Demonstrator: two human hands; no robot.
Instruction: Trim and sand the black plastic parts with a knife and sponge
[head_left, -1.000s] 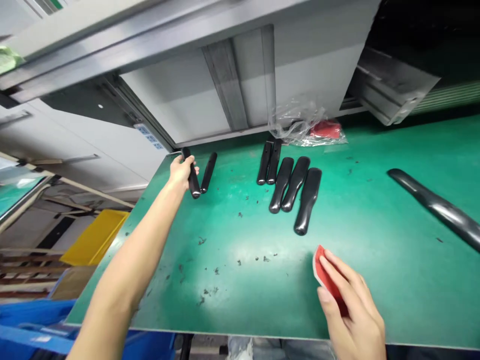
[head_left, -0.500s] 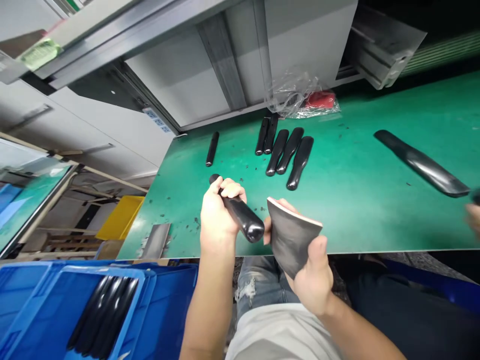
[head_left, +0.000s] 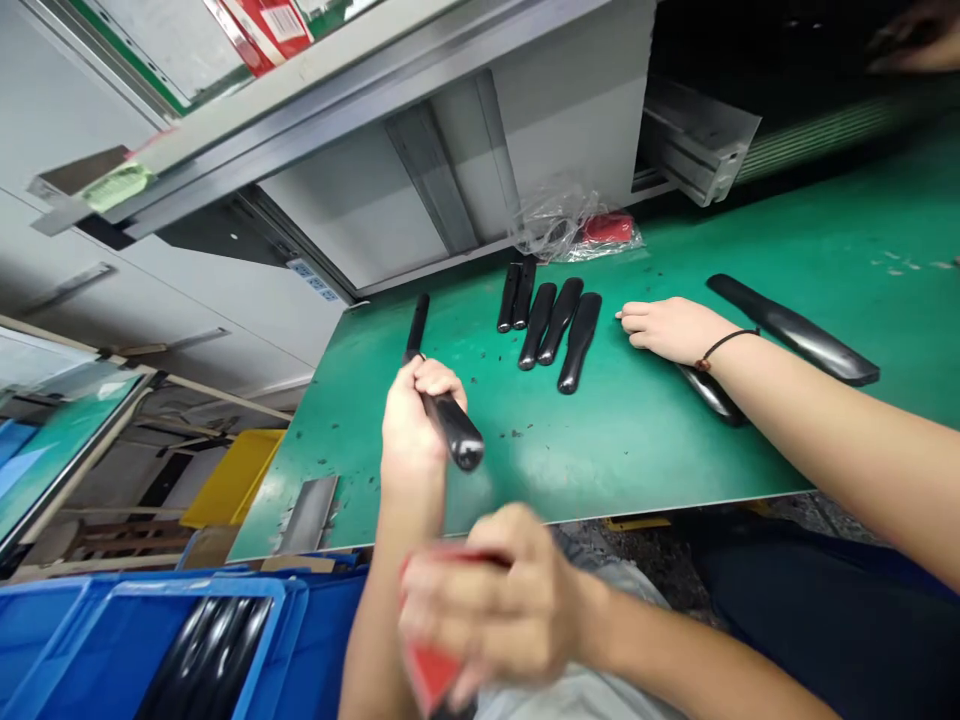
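Observation:
My left hand (head_left: 412,425) is closed round a black handle (head_left: 459,440), held tilted just above the near edge of the green table (head_left: 660,450). Below it, over my lap, my right hand (head_left: 491,605) is blurred by motion and pinches a red abrasive sheet (head_left: 429,672). A second black handle (head_left: 417,320) lies on the table beyond my left hand. Several more black handles (head_left: 551,322) lie side by side in the middle.
A co-worker's hand (head_left: 671,328) with a dark wrist cord rests on the table over a black piece (head_left: 712,395). A long black piece (head_left: 795,330) lies at the right. A plastic bag (head_left: 574,228) lies at the back. A blue crate (head_left: 217,640) and a yellow bin (head_left: 232,478) stand at the lower left.
My left hand has lifted one handle from the far left of the table and drawn it near. My right hand sank with the sheet. A co-worker's arm reached in from the right.

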